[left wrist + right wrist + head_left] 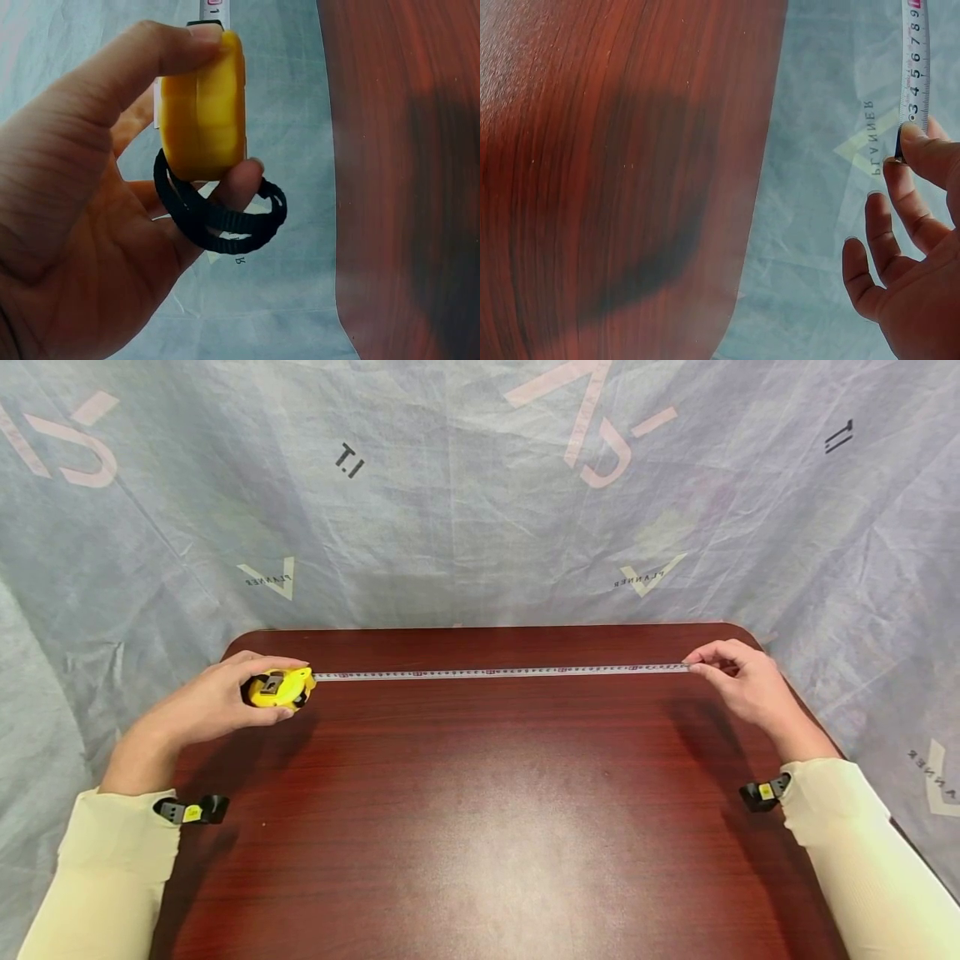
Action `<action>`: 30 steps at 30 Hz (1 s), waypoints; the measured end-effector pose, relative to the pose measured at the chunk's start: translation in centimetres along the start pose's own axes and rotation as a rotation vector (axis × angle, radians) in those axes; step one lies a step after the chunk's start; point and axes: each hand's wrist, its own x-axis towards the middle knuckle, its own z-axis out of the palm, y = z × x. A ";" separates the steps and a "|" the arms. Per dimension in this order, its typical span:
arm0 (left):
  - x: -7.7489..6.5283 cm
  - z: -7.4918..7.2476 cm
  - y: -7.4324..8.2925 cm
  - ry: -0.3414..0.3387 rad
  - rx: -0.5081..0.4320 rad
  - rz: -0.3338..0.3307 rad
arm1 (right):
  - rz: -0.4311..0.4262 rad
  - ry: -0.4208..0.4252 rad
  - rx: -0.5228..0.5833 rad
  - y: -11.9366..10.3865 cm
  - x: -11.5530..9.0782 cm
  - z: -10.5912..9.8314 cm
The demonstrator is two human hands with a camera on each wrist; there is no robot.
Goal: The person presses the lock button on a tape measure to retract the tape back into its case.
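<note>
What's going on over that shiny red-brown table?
A person's left hand holds a rounded yellow tape measure with a black fabric strap, and their right hand pinches the end of its thin white strip printed with numbers. The strip is pulled out straight between the hands, above the wood-grained table.
</note>
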 end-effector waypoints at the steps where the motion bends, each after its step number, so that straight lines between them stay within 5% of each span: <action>1: 0.0 0.0 0.0 0.000 -0.001 0.002 | 0.003 -0.002 0.000 -0.1 0.0 0.0; 8: 0.0 0.0 -0.3 0.003 0.017 0.077 | 0.009 -0.021 0.007 -0.4 0.1 0.3; 30: 0.2 0.2 0.0 0.001 0.012 0.094 | 0.015 -0.029 0.000 -1.0 0.3 1.1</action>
